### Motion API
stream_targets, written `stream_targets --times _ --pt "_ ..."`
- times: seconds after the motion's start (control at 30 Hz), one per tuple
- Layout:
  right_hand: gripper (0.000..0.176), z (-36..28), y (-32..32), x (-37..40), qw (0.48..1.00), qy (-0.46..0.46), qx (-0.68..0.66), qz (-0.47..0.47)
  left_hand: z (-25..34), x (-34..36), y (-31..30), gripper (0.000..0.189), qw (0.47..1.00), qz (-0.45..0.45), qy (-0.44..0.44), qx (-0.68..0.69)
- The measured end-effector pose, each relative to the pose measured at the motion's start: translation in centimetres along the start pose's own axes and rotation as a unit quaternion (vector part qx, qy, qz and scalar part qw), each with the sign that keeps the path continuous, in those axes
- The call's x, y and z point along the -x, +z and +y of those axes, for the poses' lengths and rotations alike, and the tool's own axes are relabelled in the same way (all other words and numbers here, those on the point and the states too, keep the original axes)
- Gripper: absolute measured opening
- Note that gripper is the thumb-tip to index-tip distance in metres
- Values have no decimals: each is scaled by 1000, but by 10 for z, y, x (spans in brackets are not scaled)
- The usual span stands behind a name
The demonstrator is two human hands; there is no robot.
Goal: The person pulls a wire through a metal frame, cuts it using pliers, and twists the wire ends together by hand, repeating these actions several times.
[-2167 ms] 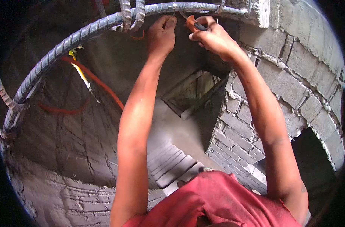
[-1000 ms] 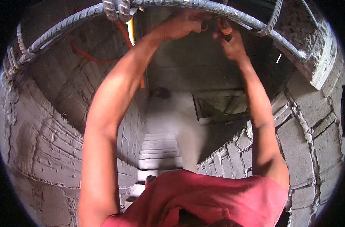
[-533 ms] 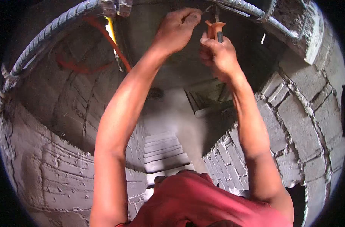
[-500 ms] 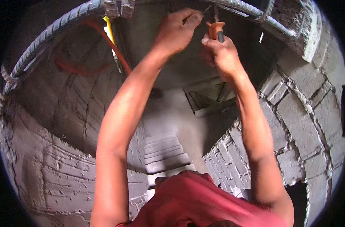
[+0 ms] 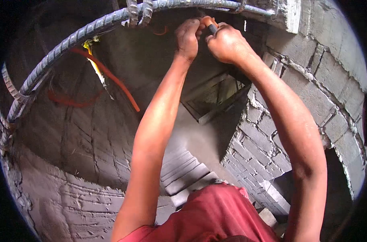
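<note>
Both of my hands are raised at the top centre, close to the ribbed steel bar [image 5: 123,15]. My right hand [image 5: 228,43] is wrapped round a tool with an orange and black handle [image 5: 209,21], whose working end is lost in the dark by the bar. Just left of it, my left hand [image 5: 187,39] has its fingers bent together near the orange part of the tool. Whatever those fingers may hold is too small to make out.
An orange-red tube [image 5: 117,80] and a yellow and white strip [image 5: 95,66] hang at the upper left. Block walls [image 5: 308,88] rise on the right. Steps [image 5: 185,171] lie far below, beside a framed opening [image 5: 219,97].
The view has turned, so bar and walls appear shifted. My left hand has come closer to the tool, and my right hand has tilted so that the handle points down to the right.
</note>
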State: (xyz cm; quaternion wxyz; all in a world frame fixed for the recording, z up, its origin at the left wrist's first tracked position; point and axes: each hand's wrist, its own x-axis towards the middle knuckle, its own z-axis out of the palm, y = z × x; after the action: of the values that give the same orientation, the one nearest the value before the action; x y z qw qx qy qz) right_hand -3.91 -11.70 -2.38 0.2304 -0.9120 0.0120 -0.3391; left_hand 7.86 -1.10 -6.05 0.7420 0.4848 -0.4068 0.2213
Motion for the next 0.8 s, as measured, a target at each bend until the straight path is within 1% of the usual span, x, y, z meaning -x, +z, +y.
stream_targets --times 0.03,0.07,0.1,0.13,0.17,0.2,0.23,0.27,0.3,0.33,0.4,0.43,0.47,0.5,0.53,0.57,0.6,0.67,0.7,0.73,0.77,0.8 --pt "35 4 4 -3 999 -39 -20 3 6 2 0 27 999 -6 17 -42" --pt "29 8 9 -7 996 -77 -42 6 13 1 -1 27 999 -7 17 -40" --pt "29 16 9 -11 996 -77 -42 6 20 0 -4 30 996 -39 10 -80" --pt "25 18 6 -13 975 3 -176 -134 24 -1 -9 34 990 -70 3 -121" --pt "21 19 4 -15 911 82 -302 -267 28 -3 -14 34 990 -69 3 -121" --pt "21 20 8 -14 911 84 -302 -267 32 -5 -18 35 985 -84 15 -153" --pt "14 21 15 -11 839 83 -444 -304 34 -6 -23 36 978 -98 25 -184" --pt "10 19 18 -7 744 79 -573 -333 39 -6 -28 36 978 -97 23 -182" --pt "12 17 20 -4 712 77 -607 -345 45 -6 -35 36 972 -109 3 -207" --pt "12 14 27 -2 711 78 -606 -349 48 -7 -40 37 965 -122 -18 -232" --pt "12 5 45 1 665 89 -680 -294 52 -9 -45 38 963 -108 -5 -247" --pt "13 -7 55 6 681 95 -686 -239 51 -12 -47 38 959 -111 25 -259" --pt "11 -7 73 0 692 74 -687 -207 52 -13 -48 38 955 -112 54 -270" --pt "13 -9 90 -5 817 0 -572 -77 53 -16 -47 37 951 -115 44 -284" --pt "18 -6 105 -11 900 -74 -426 60 40 -24 -53 37 946 -119 19 -301" --pt "28 2 111 -19 937 -121 -278 174 40 -20 -49 35 945 -104 17 -309" --pt "34 16 111 -24 958 -108 -179 197 43 -16 -45 34 944 -87 17 -318" --pt "41 30 71 -26 983 -90 -75 142 53 -6 -48 35 941 -82 7 -329" --pt "43 44 60 -33 979 -139 -32 144 59 1 -51 38 938 -77 -7 -339" --pt "44 56 52 -40 972 -183 12 145 68 8 -59 37 947 -46 29 -316" --pt "37 60 46 -43 967 -206 26 151 77 19 -70 37 954 -13 63 -291" --pt "37 56 50 -39 967 -207 26 148 99 31 -83 38 947 -5 77 -313"
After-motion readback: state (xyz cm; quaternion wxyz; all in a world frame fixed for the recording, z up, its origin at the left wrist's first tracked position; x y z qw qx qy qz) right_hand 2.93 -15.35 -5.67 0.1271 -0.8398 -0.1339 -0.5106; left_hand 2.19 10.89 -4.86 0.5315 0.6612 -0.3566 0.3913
